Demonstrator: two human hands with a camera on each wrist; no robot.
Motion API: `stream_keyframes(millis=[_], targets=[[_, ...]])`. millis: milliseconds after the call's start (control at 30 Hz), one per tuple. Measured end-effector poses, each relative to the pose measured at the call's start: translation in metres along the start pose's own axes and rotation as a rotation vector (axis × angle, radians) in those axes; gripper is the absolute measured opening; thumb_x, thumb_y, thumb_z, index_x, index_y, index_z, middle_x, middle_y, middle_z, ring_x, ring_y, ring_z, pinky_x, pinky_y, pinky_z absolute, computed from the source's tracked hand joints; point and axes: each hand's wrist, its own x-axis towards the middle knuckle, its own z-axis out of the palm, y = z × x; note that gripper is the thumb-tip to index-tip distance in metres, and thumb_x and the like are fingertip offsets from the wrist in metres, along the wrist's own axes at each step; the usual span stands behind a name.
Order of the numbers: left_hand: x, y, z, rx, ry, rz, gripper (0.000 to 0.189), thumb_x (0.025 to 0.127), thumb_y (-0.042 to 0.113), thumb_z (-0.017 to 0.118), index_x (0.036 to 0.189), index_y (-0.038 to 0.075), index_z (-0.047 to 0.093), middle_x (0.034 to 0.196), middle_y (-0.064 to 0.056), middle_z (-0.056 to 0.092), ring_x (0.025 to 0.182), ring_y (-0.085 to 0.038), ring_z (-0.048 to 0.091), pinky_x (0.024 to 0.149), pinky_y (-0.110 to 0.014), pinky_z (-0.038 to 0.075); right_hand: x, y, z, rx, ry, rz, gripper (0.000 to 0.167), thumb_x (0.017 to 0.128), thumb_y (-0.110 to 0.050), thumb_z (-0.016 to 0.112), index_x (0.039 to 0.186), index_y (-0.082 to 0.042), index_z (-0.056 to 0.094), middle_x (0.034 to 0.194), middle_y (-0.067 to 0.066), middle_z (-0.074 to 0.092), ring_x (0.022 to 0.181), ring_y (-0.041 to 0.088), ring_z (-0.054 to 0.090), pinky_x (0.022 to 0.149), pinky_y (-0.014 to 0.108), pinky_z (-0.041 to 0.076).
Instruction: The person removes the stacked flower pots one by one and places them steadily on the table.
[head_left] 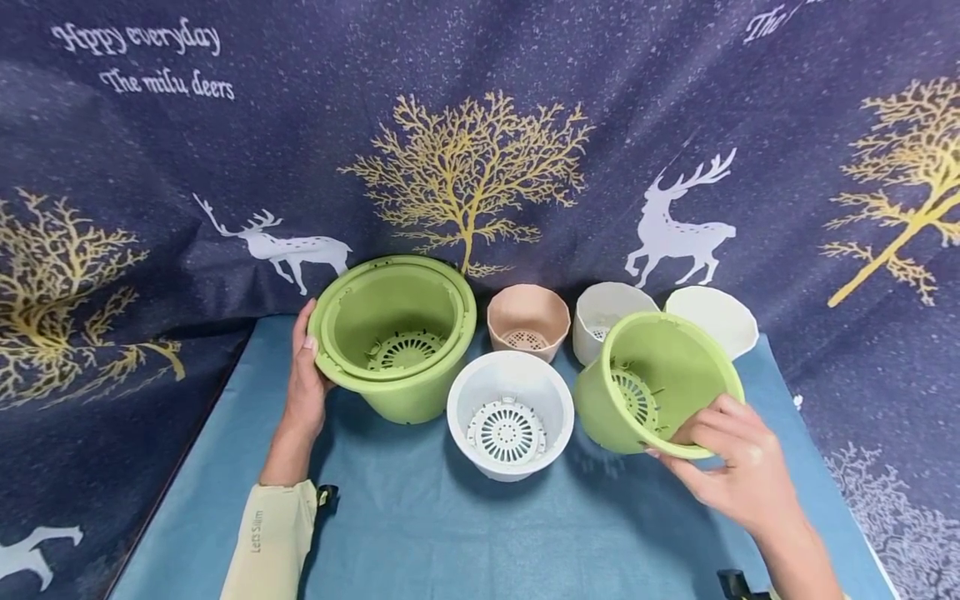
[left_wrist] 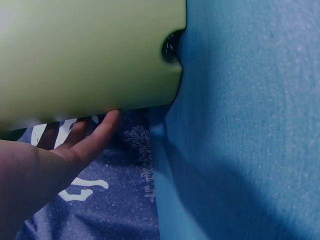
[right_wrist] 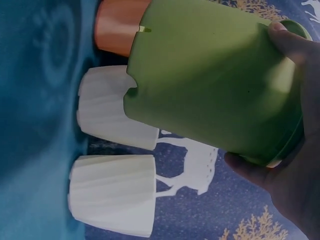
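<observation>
My left hand [head_left: 306, 383] holds the left rim of a large green plant pot [head_left: 405, 400]. The thumb lies at the edge, and the fingers [left_wrist: 102, 129] reach along the outer wall. A second green pot [head_left: 352, 308] is nested inside it, with slots in its floor. On the right, my right hand [head_left: 731, 454] grips another green pot [head_left: 600, 408] by its near rim, fingers reaching inside. That pot is tilted, its mouth towards the right, and hangs above the table. Between the two stands a white pot [head_left: 461, 425] with a slotted base.
Behind stand a small terracotta-coloured pot [head_left: 528, 304], an off-white pot [head_left: 588, 329] and a white faceted pot [head_left: 723, 321], the last two partly hidden by the raised green pot. All sit on a blue cloth-covered table [head_left: 495, 542]. A dark printed curtain [head_left: 300, 167] hangs behind.
</observation>
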Motion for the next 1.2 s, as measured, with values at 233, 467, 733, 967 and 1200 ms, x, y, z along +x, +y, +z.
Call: stream_keyframes(millis=[233, 467, 733, 967, 1200], targets=[[-0.001, 0.002, 0.001, 0.002, 0.001, 0.004, 0.056, 0.115, 0.040, 0.030, 0.170, 0.030, 0.022, 0.158, -0.013, 0.044, 0.106, -0.020, 0.069, 0.071, -0.025, 0.060, -0.015, 0.006, 0.006, -0.066, -0.052, -0.005, 0.047, 0.098, -0.055, 0.070, 0.067, -0.020, 0.073, 0.070, -0.013, 0.066, 0.070, 0.014, 0.052, 0.073, 0.030, 0.038], [-0.001, 0.002, 0.001, -0.002, 0.004, -0.001, 0.057, 0.115, 0.041, 0.031, 0.170, 0.030, 0.021, 0.156, -0.013, 0.046, 0.106, -0.020, 0.070, 0.071, -0.025, 0.060, -0.028, 0.010, 0.008, -0.125, -0.103, 0.032, 0.052, 0.100, -0.060, 0.065, 0.067, -0.021, 0.072, 0.072, -0.013, 0.066, 0.072, 0.014, 0.052, 0.073, 0.033, 0.038], [-0.001, 0.001, 0.001, 0.000, 0.008, -0.005, 0.057, 0.115, 0.042, 0.031, 0.170, 0.031, 0.022, 0.156, -0.012, 0.046, 0.106, -0.019, 0.070, 0.070, -0.025, 0.060, -0.038, 0.015, 0.015, -0.141, -0.142, 0.043, 0.051, 0.100, -0.060, 0.064, 0.070, -0.020, 0.074, 0.072, -0.012, 0.067, 0.072, 0.015, 0.053, 0.076, 0.037, 0.040], [-0.002, 0.001, 0.001, -0.003, 0.010, 0.002, 0.058, 0.115, 0.043, 0.032, 0.170, 0.030, 0.022, 0.158, -0.012, 0.045, 0.107, -0.020, 0.069, 0.070, -0.025, 0.060, -0.043, 0.017, 0.019, -0.123, -0.162, 0.068, 0.050, 0.099, -0.060, 0.066, 0.071, -0.019, 0.074, 0.073, -0.013, 0.065, 0.072, 0.015, 0.052, 0.078, 0.038, 0.038], [-0.001, 0.000, 0.000, 0.005, 0.007, -0.006, 0.057, 0.115, 0.042, 0.031, 0.170, 0.032, 0.022, 0.157, -0.012, 0.046, 0.107, -0.021, 0.069, 0.071, -0.025, 0.060, -0.047, 0.020, 0.023, -0.134, -0.184, 0.075, 0.052, 0.099, -0.060, 0.065, 0.070, -0.018, 0.074, 0.073, -0.011, 0.066, 0.073, 0.015, 0.053, 0.078, 0.038, 0.039]])
